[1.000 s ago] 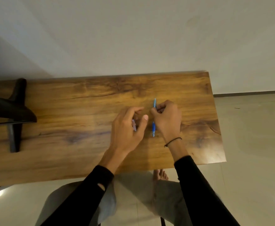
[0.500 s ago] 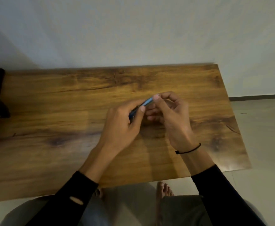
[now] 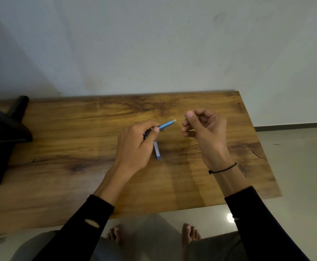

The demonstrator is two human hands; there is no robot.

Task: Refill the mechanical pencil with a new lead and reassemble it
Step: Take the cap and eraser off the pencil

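My left hand point(image 3: 135, 142) grips a blue mechanical pencil point(image 3: 166, 124) by its dark lower half. The pencil slants up to the right and its pale end points at my right hand. My right hand point(image 3: 204, 129) is a short gap to the right, thumb and forefinger pinched on a tiny part point(image 3: 185, 115) that barely shows. A small blue lead case point(image 3: 157, 150) lies flat on the wooden table point(image 3: 78, 147), just below my left thumb and touching neither hand.
A dark stand point(image 3: 5, 129) sits on the table's far left. The table's right edge point(image 3: 257, 147) drops to a tiled floor. A pale wall runs behind the table. My knees and bare feet point(image 3: 190, 235) are below the near edge.
My hands were together on the pencil and have come apart. The right hand drew away to the right, pinching a tiny part. The lead case now lies uncovered on the table.
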